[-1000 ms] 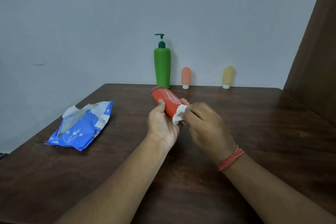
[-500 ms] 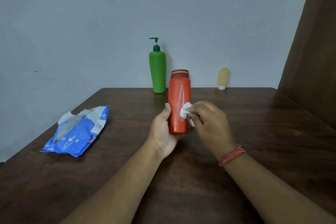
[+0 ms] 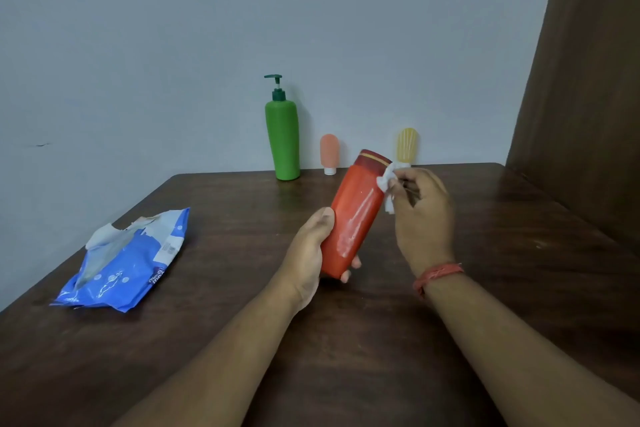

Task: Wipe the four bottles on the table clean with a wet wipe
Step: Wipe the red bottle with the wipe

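Bottle in work: red bottle (image 3: pixel 354 215) was held above the wooden table (image 3: pixel 519 253), tilted with its dark red, gold-banded cap end up and to the right, base end down and to the left.
Left hand: left hand (image 3: pixel 308 253) gripped the lower part of the red bottle, thumb laid along its left side, fingertips showing round the base on the right.
Right hand: right hand (image 3: pixel 420 215) pinched a crumpled white wet wipe (image 3: pixel 387 184) between thumb and curled fingers.
Wipe contact: the wet wipe touched the red bottle's upper right side, just below the cap band.
Wrist detail: a red thread band (image 3: pixel 437 274) circled the right wrist.
Standing bottles: green pump bottle (image 3: pixel 282 139), small pink bottle (image 3: pixel 329 152) and small yellow ribbed bottle (image 3: pixel 407 146) stood upright along the table's far edge against the wall, in that order left to right.
Small bottle orientation: the pink bottle rested on its white cap; the yellow bottle's base was hidden behind the red bottle and the wipe.
Wipe pack: blue wet wipe pack (image 3: pixel 128 263) lay flat near the table's left edge, its flap open and a white sheet protruding at the top left, well apart from both hands.
Surface: the red bottle showed a glossy streak along its length.
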`<state>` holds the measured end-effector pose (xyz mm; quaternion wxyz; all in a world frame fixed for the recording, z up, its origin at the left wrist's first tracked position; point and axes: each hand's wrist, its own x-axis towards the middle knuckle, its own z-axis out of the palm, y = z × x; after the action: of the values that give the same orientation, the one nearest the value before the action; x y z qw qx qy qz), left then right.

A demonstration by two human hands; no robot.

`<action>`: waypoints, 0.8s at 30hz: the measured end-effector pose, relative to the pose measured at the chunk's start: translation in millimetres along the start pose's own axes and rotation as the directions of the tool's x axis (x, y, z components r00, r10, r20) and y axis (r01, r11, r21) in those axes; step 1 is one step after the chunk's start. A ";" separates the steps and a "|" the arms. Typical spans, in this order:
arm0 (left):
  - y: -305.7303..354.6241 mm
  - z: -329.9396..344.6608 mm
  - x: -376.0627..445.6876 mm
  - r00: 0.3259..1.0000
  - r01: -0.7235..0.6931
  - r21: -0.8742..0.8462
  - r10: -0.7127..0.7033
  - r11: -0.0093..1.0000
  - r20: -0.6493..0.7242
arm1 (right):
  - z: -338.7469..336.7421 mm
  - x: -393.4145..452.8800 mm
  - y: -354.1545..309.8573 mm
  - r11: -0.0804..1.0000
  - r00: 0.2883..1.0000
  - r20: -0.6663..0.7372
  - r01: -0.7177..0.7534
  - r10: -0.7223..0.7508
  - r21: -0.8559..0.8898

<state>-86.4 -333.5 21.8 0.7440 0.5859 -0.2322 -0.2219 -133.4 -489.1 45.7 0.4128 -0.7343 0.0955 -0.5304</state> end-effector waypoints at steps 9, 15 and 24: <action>-5.9 7.5 0.8 0.999 -0.033 0.290 0.042 0.957 -0.025 | -6.4 10.1 10.3 0.777 0.835 0.263 0.547 -0.483 -0.310; -2.1 7.7 0.2 0.993 -0.050 0.259 0.077 0.965 -0.094 | -5.5 9.0 17.9 0.777 0.849 0.287 0.524 -0.443 -0.350; -4.6 5.3 1.4 1.000 -0.023 0.267 0.019 0.964 0.016 | -24.5 22.6 12.6 0.995 0.992 0.084 -0.089 0.093 -0.045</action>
<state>-88.8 -339.4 18.5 0.6592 0.6768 -0.2709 -0.1844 -141.2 -522.5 55.0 0.4251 -0.7595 0.1220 -0.4769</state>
